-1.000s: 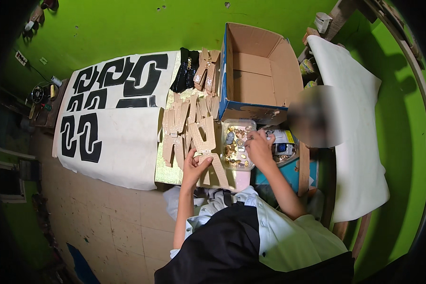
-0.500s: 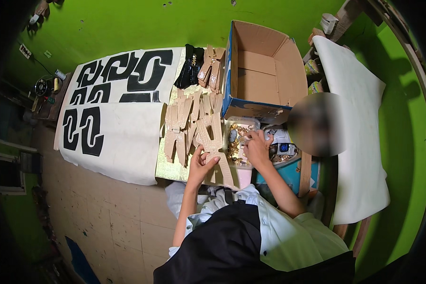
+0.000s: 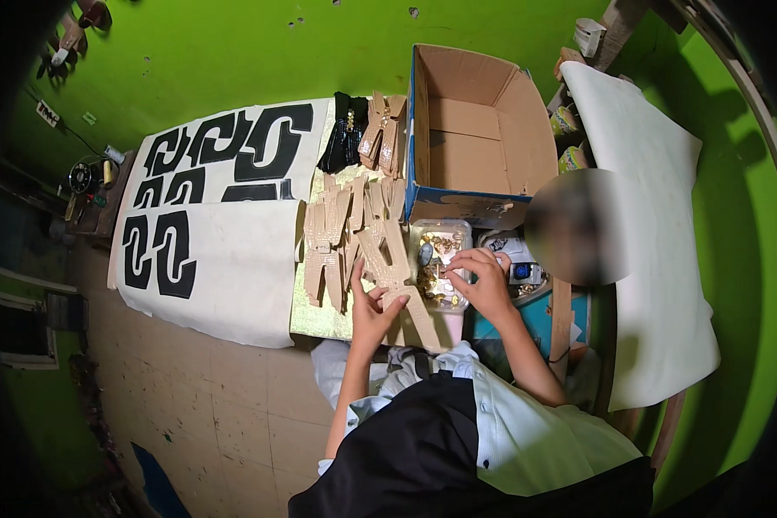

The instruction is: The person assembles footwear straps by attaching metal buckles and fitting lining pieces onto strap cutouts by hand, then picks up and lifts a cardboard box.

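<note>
While the beige crocodile-textured strap piece point(image 3: 421, 318) slants beside matching pieces point(image 3: 325, 229), pinched between the left hand's thumb and fingers, the right hand point(image 3: 487, 283) curls over a clear plastic tub point(image 3: 470, 235) of gold-coloured ornaments point(image 3: 429, 281); whether its nearly closed fingertips grasp one, I cannot tell.

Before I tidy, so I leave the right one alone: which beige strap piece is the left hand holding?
The X-shaped piece beside the clear container, pinched by the left hand; the other beige pieces lie farther left or back.
</note>
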A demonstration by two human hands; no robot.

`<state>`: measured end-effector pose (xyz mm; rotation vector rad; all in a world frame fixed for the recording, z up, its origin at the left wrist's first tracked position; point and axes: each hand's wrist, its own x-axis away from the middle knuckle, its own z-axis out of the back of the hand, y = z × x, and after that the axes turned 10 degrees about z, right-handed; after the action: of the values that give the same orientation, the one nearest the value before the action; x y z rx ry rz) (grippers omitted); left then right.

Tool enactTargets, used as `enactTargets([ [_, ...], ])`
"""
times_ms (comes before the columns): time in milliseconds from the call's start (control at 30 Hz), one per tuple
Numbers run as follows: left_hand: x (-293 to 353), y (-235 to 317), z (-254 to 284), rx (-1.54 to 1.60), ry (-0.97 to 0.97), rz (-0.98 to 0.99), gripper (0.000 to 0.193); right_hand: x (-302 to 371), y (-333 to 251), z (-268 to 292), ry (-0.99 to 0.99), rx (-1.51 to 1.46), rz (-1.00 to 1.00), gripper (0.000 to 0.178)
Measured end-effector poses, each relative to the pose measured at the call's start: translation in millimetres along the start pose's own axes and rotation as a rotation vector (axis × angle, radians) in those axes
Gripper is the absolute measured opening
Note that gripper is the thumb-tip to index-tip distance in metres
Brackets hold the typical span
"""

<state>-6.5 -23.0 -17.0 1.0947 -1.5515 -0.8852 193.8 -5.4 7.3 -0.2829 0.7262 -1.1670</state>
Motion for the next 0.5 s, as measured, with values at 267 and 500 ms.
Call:
enactTargets([
  [267,17.0,50.5,-14.9,-0.349,-0.073,-0.204,0.017,-16.6,-46.5,25.8,0.182,0.021,0.496,0.018],
  [500,35.2,83.3,-18.1,-0.426,-0.043,-0.347,0.022,-22.2,-64.7,28.2,0.302,-0.035,0.600,0.024],
])
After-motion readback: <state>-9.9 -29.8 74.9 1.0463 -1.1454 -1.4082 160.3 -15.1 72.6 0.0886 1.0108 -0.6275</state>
